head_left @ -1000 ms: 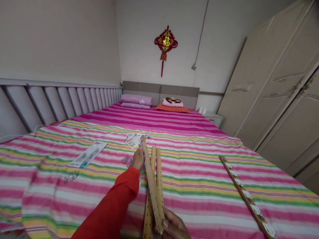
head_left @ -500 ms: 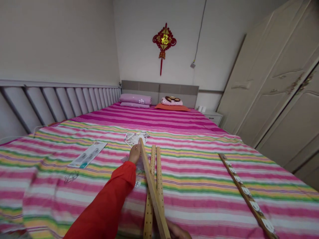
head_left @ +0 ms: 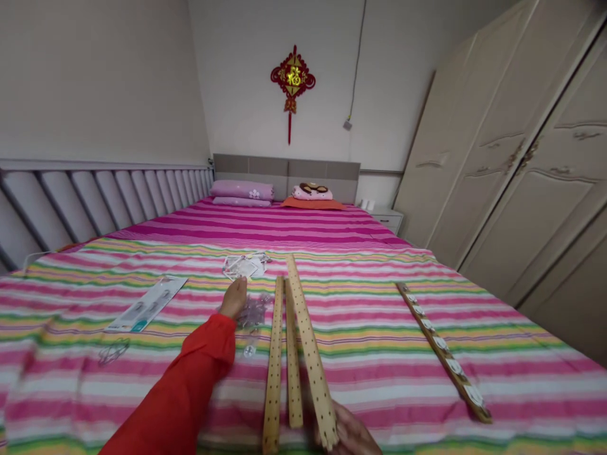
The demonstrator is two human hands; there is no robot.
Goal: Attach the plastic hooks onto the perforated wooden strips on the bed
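Our right hand (head_left: pixel 355 433) grips the near end of a hole-drilled strip (head_left: pixel 308 347), which runs forward from it. Left of that hand we have a middle strip (head_left: pixel 293 366), then an outer strip (head_left: pixel 275 366). Our left hand (head_left: pixel 234 299) sits left of all three; fingers hidden, so we can't tell if it's open or closed. Just right of it: clear plastic (head_left: pixel 255 311). Just beyond: white papers (head_left: pixel 245 266). Farther left: a flat pack (head_left: pixel 149 306). Well right of the right hand: a brown strip (head_left: pixel 434 344) bearing white pieces (head_left: pixel 454 366).
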